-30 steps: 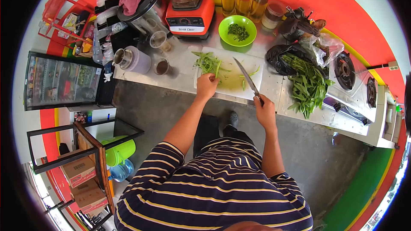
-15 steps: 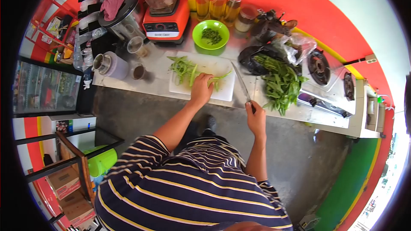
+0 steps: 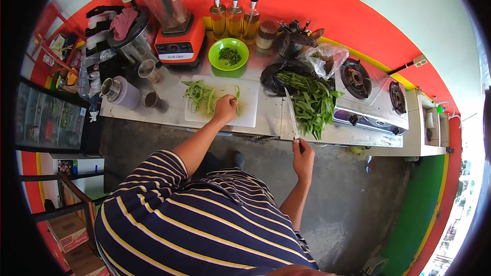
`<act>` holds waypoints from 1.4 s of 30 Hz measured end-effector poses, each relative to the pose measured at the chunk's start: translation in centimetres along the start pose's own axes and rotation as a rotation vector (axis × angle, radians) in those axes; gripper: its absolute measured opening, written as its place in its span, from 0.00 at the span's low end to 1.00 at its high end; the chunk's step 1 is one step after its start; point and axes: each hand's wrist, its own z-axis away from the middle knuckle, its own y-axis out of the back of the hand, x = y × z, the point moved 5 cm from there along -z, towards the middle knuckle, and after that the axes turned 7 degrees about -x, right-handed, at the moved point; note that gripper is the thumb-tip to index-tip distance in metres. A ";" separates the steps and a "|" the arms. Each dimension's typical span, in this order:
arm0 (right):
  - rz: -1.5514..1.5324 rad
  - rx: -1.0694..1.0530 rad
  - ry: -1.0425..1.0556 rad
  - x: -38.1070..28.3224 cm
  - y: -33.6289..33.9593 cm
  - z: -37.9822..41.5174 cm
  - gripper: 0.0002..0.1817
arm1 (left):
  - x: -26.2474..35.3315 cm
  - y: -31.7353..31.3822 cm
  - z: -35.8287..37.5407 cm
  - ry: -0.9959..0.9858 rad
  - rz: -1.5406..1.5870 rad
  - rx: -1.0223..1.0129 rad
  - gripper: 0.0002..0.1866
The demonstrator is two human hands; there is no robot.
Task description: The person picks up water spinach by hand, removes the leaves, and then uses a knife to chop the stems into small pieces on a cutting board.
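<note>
My left hand (image 3: 226, 108) is closed over the white cutting board (image 3: 248, 115), its fingers pinched beside a thin green stem (image 3: 237, 93); whether it grips the stem is too small to tell. Cut green stems (image 3: 199, 94) lie on the left half of the board. My right hand (image 3: 303, 157) is wrapped round the handle of a long knife (image 3: 292, 115), blade pointing up and away, beside a pile of leafy greens (image 3: 313, 103). Behind the board, a green bowl (image 3: 215, 64) holds small chopped green pieces.
A red blender (image 3: 176, 46), pump bottles (image 3: 235, 20) and a jar (image 3: 267, 34) line the wall. At the left stand cups (image 3: 151, 98) and a flask (image 3: 123, 93). A gas stove (image 3: 369, 110) is at the right, beside a clear plastic bag (image 3: 325, 60).
The camera view has shifted, moving the counter items leftward in the frame. My left hand's fingers have drawn together, and the stem under them now lies more upright. My right hand still holds the knife.
</note>
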 end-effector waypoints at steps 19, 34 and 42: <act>-0.050 -0.489 0.479 -14.4 -11.2 -2.6 0.14 | 10.7 9.9 9.2 -0.015 0.978 -0.248 0.11; 0.088 -0.519 0.652 -18.3 -9.0 -3.0 0.16 | 12.2 11.6 8.7 -0.106 0.985 -0.230 0.13; 0.140 -0.447 0.673 -17.8 -7.4 -2.9 0.18 | 14.1 10.3 8.7 -0.095 1.004 -0.226 0.16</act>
